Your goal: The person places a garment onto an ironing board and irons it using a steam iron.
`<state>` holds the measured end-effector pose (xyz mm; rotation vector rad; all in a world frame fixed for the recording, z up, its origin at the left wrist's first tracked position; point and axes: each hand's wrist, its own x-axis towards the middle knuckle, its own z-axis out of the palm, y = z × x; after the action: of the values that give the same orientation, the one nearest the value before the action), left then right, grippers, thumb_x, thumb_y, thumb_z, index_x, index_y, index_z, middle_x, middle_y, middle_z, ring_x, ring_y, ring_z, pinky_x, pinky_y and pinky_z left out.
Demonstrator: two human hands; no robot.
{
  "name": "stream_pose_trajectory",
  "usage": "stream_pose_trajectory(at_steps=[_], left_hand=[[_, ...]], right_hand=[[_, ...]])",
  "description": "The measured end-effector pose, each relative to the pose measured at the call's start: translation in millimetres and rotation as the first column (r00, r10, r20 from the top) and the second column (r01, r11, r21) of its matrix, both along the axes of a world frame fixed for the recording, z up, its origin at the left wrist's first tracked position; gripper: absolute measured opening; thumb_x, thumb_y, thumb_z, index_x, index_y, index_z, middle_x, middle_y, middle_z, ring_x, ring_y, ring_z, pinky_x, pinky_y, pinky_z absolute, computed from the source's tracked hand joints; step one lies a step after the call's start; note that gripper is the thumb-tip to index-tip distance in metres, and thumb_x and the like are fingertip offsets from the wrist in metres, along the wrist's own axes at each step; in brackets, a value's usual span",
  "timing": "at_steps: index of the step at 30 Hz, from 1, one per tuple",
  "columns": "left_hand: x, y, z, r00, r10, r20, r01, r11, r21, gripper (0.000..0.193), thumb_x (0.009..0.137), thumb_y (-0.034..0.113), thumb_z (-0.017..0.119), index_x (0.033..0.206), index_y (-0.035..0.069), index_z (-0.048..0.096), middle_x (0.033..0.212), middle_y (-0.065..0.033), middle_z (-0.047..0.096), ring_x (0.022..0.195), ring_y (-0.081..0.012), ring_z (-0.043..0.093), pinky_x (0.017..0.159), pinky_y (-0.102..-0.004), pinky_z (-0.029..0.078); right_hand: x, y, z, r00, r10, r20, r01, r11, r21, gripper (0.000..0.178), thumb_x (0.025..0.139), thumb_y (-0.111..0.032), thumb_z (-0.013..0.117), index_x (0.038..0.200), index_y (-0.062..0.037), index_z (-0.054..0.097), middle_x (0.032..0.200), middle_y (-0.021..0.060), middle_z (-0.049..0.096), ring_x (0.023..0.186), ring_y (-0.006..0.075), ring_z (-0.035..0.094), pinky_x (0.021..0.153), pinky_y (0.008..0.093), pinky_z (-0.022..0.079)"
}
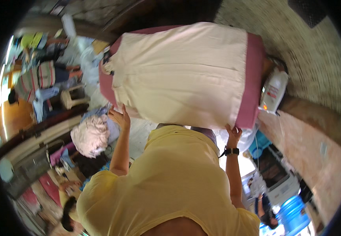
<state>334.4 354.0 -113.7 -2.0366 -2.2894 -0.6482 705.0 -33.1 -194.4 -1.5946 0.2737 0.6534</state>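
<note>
A long cream garment [182, 74] lies spread over a padded maroon pressing table [251, 78], its neck end to the left and its hem to the right. At the near left edge of the cloth is my left hand [119, 118], with thumb and fingers apart. My right hand [233, 135], below a dark wristwatch, pinches the garment's near hem corner at the table's edge. Some fingertips of both hands are partly hidden. Just off the table's right end stands a white iron [273, 91] with an orange light lit.
A bundle of pale pink cloth [90, 135] sits left of my left arm. Beyond it are a stool [74, 97] and a person in a striped shirt [34, 80]. Other people are at the lower left and lower right. A blue water bottle [293, 214] stands at lower right.
</note>
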Motion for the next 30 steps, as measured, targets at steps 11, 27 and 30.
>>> stream_pose_trajectory(at_steps=[11, 27, 30], left_hand=[[-62.7, -31.2, -43.8, 0.943, -0.234, 0.236, 0.246, 0.969, -0.020, 0.036, 0.093, 0.027, 0.064, 0.109, -0.005, 0.058, 0.094, -0.0182, 0.058, 0.088, -0.0268, 0.054, 0.080, -0.0378, 0.044], [-15.8, -48.7, 16.2, 0.874, -0.485, 0.024, 0.482, 0.873, 0.074, 0.031, 0.092, 0.009, 0.063, 0.111, -0.009, 0.048, 0.108, -0.0219, 0.054, 0.103, -0.0366, 0.051, 0.090, -0.0444, 0.042], [92.3, 35.2, 34.8, 0.661, -0.745, 0.092, 0.719, 0.664, 0.205, 0.036, 0.087, 0.004, 0.065, 0.119, -0.005, 0.050, 0.113, -0.0233, 0.052, 0.108, -0.0396, 0.049, 0.093, -0.0450, 0.040]], right_hand=[[68.9, -5.8, 49.7, 0.647, 0.693, -0.320, -0.762, 0.599, -0.244, 0.042, 0.090, -0.045, 0.066, 0.099, -0.0043, 0.070, 0.082, 0.0011, 0.068, 0.073, 0.0083, 0.062, 0.066, 0.0255, 0.049], [-10.9, -69.5, 64.7, 0.622, 0.748, 0.231, -0.258, 0.475, -0.841, 0.022, 0.082, -0.014, 0.068, 0.099, -0.0042, 0.058, 0.092, 0.0164, 0.060, 0.090, 0.0382, 0.057, 0.080, 0.0484, 0.045], [28.3, 24.7, 97.7, 0.413, 0.752, 0.514, 0.006, 0.562, -0.827, 0.045, 0.087, -0.016, 0.066, 0.125, 0.0012, 0.050, 0.124, 0.0287, 0.053, 0.114, 0.0489, 0.049, 0.101, 0.0534, 0.038]])
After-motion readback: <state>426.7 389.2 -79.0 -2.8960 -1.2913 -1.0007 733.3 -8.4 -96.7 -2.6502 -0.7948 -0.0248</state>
